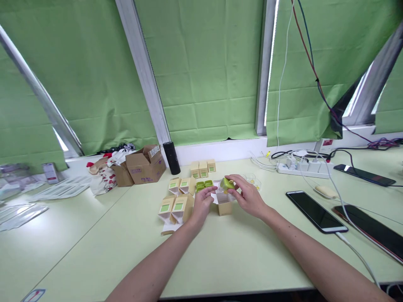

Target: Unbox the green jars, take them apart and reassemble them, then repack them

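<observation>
A small green container [226, 183], glossy with a rounded edge, is pinched between the thumb and fingers of my right hand [247, 196]. It is tilted just above a small cardboard box [225, 208], which stands with its white inner flaps spread open. My left hand [203, 204] is at the box's left side, fingers stretched toward the flaps; whether it presses on them I cannot tell. Green square containers [204, 184] stand just behind my left hand. To its left are several open cardboard boxes [178, 208] with green labels.
Small closed boxes [203, 167] stand near the wall, beside a black cylinder [171, 158]. A larger brown carton [146, 164] is at the back left. Clear round pieces [252, 181] lie behind my right hand. Phones [316, 211], cables and a power strip [304, 168] occupy the right side.
</observation>
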Available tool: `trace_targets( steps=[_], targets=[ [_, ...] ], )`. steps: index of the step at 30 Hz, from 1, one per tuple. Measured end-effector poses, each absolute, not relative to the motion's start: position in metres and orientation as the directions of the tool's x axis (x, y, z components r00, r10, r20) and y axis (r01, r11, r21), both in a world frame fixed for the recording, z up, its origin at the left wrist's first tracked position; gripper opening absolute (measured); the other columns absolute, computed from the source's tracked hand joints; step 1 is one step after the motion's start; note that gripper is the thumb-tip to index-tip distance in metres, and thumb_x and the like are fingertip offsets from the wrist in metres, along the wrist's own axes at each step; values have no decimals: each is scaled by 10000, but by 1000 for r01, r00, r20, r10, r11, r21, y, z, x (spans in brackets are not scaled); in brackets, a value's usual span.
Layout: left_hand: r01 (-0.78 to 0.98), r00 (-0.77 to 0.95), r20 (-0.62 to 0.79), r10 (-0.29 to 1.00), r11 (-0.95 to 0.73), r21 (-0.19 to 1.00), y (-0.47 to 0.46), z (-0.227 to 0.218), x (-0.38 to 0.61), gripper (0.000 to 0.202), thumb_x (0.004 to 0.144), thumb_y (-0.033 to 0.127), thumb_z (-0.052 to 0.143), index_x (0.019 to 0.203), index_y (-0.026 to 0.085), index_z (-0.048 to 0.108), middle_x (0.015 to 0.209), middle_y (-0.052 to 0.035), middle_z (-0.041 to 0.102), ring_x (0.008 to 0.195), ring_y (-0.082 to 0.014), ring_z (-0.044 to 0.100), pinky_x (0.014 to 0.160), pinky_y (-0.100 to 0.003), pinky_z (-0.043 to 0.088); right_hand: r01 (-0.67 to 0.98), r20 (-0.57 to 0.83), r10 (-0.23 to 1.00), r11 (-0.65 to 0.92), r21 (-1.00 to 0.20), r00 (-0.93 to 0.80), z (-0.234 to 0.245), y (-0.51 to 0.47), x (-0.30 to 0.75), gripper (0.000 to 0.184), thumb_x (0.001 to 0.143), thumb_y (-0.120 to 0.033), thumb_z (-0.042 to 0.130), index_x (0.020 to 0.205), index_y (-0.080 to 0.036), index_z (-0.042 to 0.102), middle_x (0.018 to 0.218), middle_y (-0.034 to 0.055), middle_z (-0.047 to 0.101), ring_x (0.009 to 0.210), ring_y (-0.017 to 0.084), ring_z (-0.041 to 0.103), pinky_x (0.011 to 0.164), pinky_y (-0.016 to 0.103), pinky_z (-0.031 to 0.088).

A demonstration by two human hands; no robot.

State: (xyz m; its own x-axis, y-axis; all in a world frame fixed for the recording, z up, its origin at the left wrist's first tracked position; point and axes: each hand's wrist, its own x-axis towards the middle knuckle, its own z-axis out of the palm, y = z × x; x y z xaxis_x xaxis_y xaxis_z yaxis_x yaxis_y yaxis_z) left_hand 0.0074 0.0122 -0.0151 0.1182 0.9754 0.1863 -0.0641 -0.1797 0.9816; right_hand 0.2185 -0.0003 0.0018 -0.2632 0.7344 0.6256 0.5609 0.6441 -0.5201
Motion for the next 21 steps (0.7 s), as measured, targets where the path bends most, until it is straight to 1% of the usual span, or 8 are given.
trace_targets(
  steps=[5, 9, 12, 14, 16, 18, 21],
  targets=[
    [-58, 119, 177, 977, -171, 984, 11, -15, 8, 507, 622, 165, 576, 1096, 170, 756, 1030, -85, 792, 887, -228, 719, 805, -342, 546, 597, 620, 734, 638, -487, -278, 1, -1, 219, 384, 1049, -358, 468, 1419, -275, 527, 1420, 111, 624, 846, 194, 710, 694, 334, 573],
    [-71, 115, 177, 977, -169, 983, 11, -15, 8, 522, 616, 148, 566, 1096, 177, 769, 1048, -84, 794, 910, -232, 723, 820, -342, 551, 615, 603, 732, 642, -457, -316, -1, -2, 218, 353, 1040, -326, 476, 1385, -275, 527, 1390, 93, 650, 836, 186, 707, 679, 319, 535],
    [-91, 114, 172, 979, -162, 983, 10, -15, 8, 537, 605, 138, 561, 1095, 179, 778, 1026, -80, 797, 943, -242, 726, 846, -344, 552, 633, 580, 748, 626, -456, -322, -2, -3, 217, 316, 1013, -313, 528, 1326, -265, 543, 1265, 70, 710, 804, 184, 707, 704, 323, 507],
    [-100, 111, 168, 980, -157, 983, 10, -14, 8, 538, 596, 139, 561, 1086, 175, 780, 998, -75, 797, 927, -238, 724, 848, -342, 550, 648, 561, 765, 606, -462, -316, -2, -4, 217, 299, 996, -316, 562, 1289, -261, 551, 1134, 46, 741, 770, 187, 699, 722, 329, 489],
    [-110, 116, 162, 980, -150, 983, 11, -13, 9, 534, 584, 141, 560, 1069, 170, 780, 969, -72, 795, 900, -234, 722, 838, -339, 549, 660, 543, 779, 590, -465, -314, -1, -5, 216, 278, 981, -316, 582, 1252, -261, 562, 1031, 25, 742, 751, 191, 686, 723, 329, 472],
    [-117, 119, 168, 979, -154, 981, 11, -13, 9, 527, 578, 144, 559, 1056, 169, 779, 967, -73, 793, 898, -234, 720, 830, -337, 549, 665, 530, 783, 587, -461, -324, 0, -7, 215, 253, 968, -308, 588, 1216, -261, 571, 987, 19, 730, 760, 197, 674, 719, 326, 459],
    [-98, 122, 178, 977, -166, 981, 11, -13, 9, 514, 593, 153, 567, 1062, 175, 776, 988, -77, 791, 891, -233, 717, 821, -340, 548, 669, 521, 781, 594, -447, -345, 0, -8, 213, 234, 952, -297, 595, 1181, -255, 571, 1004, 31, 714, 814, 209, 656, 722, 324, 453]
  ],
)
